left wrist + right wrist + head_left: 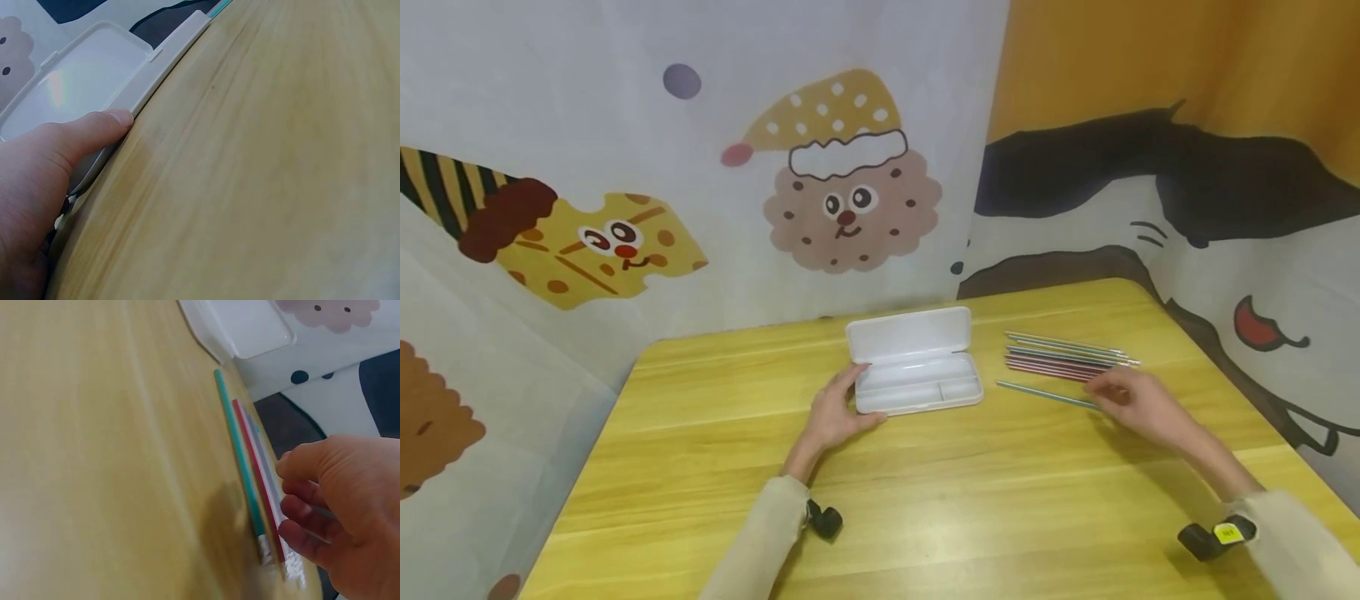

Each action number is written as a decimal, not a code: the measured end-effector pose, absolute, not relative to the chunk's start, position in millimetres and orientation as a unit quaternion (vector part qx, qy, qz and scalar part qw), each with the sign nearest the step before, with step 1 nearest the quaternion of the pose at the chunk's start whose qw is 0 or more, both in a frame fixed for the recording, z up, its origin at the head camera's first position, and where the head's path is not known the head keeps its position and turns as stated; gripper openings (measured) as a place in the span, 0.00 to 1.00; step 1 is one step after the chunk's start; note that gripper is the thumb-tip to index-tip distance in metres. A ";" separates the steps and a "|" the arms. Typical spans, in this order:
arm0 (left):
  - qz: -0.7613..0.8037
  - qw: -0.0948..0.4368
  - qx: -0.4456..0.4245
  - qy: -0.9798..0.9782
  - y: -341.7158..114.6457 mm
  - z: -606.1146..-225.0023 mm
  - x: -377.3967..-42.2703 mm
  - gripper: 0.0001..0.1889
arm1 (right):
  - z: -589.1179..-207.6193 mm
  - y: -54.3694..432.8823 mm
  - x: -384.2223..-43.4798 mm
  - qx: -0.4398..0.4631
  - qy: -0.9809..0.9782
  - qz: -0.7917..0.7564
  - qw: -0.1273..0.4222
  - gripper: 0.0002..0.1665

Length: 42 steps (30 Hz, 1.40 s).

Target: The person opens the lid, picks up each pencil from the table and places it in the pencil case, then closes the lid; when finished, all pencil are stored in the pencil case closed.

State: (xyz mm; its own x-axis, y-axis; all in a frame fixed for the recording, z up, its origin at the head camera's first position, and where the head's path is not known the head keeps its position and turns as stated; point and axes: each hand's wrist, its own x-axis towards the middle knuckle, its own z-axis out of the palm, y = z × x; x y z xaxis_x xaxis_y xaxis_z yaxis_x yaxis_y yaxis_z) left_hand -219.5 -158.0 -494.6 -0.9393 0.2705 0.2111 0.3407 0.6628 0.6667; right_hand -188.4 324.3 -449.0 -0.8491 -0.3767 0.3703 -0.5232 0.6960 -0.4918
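An open white pencil case (917, 392) lies on the table with its lid (910, 335) tilted back, and its compartments hold nothing. My left hand (838, 408) holds the case by its left end, thumb at the front edge and fingers toward the hinge. In the left wrist view that thumb (103, 128) presses along the case's side. A teal pencil (237, 456) lies apart, in front of a row of pencils (1060, 358), a red pencil (257, 478) among them. My right hand (1138, 404) hovers at the pencils' right ends, fingers loosely bent and holding nothing.
The yellow wood-grain table (925, 500) ends at a back edge against a cartoon-printed cloth (700, 167). A small black camera (826, 522) is strapped at the left wrist and another camera (1206, 542) at the right.
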 end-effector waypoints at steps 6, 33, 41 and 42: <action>-0.377 0.040 -0.161 -0.911 -158.3 -494.7 -218.9 0.49 | -456.3 326.0 -182.0 0.228 -0.917 0.304 0.125 0.14; -0.364 0.051 -0.164 -0.915 -158.3 -496.0 -219.2 0.48 | -470.2 321.3 -186.1 0.235 -0.920 0.292 0.112 0.15; -0.373 0.047 -0.167 -0.912 -158.5 -495.8 -218.8 0.48 | -470.5 322.1 -188.0 0.254 -0.913 0.285 0.141 0.17; -0.373 0.046 -0.166 -0.912 -158.5 -495.9 -218.8 0.48 | -469.4 321.3 -188.1 0.257 -0.912 0.285 0.144 0.18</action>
